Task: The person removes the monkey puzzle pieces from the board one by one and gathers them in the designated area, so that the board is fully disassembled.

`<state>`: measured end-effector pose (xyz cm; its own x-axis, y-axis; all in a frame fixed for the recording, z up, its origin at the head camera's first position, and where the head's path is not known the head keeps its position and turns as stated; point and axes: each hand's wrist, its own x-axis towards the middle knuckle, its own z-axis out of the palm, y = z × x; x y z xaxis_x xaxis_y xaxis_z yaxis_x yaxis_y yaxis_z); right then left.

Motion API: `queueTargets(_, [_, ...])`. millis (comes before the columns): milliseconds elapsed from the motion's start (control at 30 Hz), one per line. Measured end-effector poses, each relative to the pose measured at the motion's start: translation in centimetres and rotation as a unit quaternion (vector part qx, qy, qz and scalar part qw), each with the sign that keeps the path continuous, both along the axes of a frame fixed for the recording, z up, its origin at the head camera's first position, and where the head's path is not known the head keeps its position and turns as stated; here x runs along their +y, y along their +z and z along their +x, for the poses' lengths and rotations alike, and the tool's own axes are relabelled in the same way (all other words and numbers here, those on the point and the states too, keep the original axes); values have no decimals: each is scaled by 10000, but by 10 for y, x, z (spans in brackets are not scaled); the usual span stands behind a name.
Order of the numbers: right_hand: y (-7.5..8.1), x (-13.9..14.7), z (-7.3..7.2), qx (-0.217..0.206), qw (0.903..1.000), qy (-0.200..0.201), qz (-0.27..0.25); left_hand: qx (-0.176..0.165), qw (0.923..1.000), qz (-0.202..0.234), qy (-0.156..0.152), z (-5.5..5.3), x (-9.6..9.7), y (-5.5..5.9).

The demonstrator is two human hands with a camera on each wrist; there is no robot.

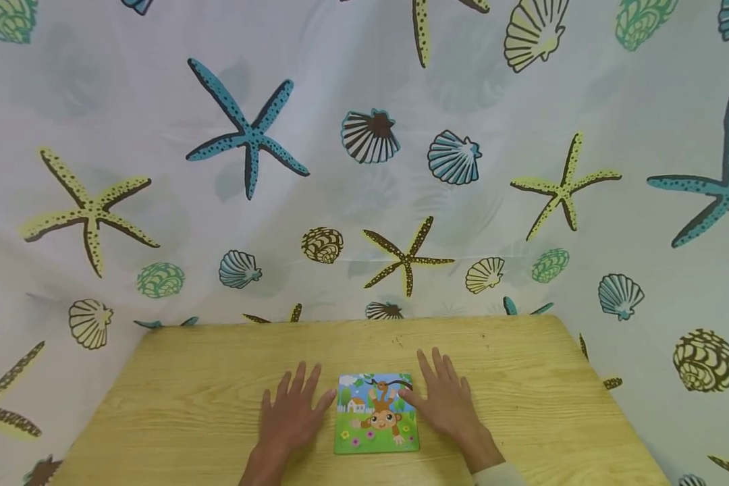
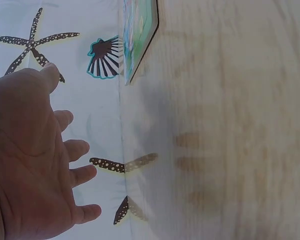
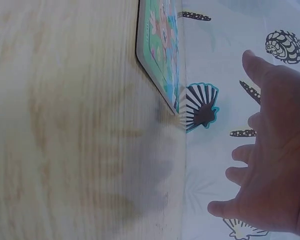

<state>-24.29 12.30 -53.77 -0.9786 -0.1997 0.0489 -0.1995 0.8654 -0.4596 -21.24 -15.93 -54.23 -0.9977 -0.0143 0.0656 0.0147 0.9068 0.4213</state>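
Observation:
A square picture puzzle (image 1: 376, 413) with a monkey hanging from a branch, a small house and flowers lies flat on the wooden table. To its left, my left hand (image 1: 291, 413) is spread with straight fingers, the thumb near the puzzle's edge. On the other side, my right hand (image 1: 449, 405) is spread too, its thumb overlapping the puzzle's right edge in the head view. Both wrist views show the left palm (image 2: 30, 160) and right palm (image 3: 280, 155) held above the table with nothing in them. The puzzle's edge (image 3: 157, 80) shows as a thin, pale board.
The light wooden table (image 1: 194, 391) has its far edge against a white curtain (image 1: 340, 196) printed with starfish and shells. This curtain also rises along the left and right sides. Small dark marks (image 1: 399, 341) dot the tabletop behind the puzzle.

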Motion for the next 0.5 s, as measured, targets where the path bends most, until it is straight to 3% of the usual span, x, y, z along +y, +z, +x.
queueTargets(500, [-18,-10,10,-281,9970,723,59,-605,9975,27,-353,1,16,-14])
